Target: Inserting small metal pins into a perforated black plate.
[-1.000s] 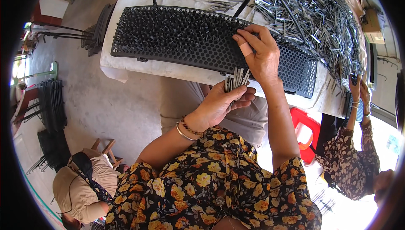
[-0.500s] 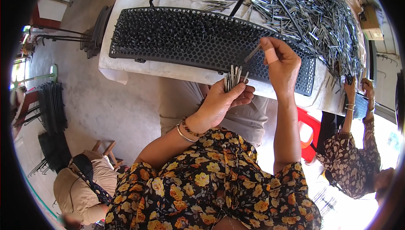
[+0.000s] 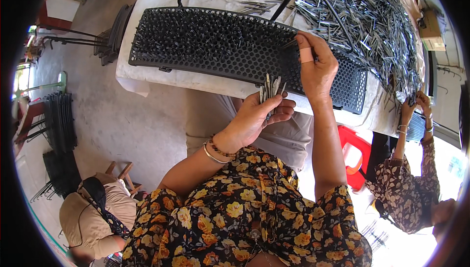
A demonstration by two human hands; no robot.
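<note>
A long, curved black perforated panel (image 3: 265, 64) lies on the table in front of me. Short dark strips stand thickly in its left part and along its far side, while bare round holes show nearer me and to the right. In my left hand (image 3: 247, 122), just off the panel's near edge, a bundle of thin grey-black strips (image 3: 272, 87) points upward. My right hand (image 3: 318, 71), with a pale band on one finger, is over the panel's right half. Its thumb and fingers pinch a thin strip (image 3: 290, 43) against the panel's far rows; the strip's tip is hard to make out.
Loose strips (image 3: 372, 27) pile up at the far right of the white-covered table (image 3: 188, 78). A bent black rod frame (image 3: 285, 1) rises behind the panel. At right, a co-worker's hands (image 3: 416, 105) touch the pile's edge, near a red stool (image 3: 353, 144). Another person (image 3: 93, 213) sits lower left.
My right hand has moved left and slightly away from me, bringing its strip down to the panel's far rows. My left hand stays nearly still with its bundle.
</note>
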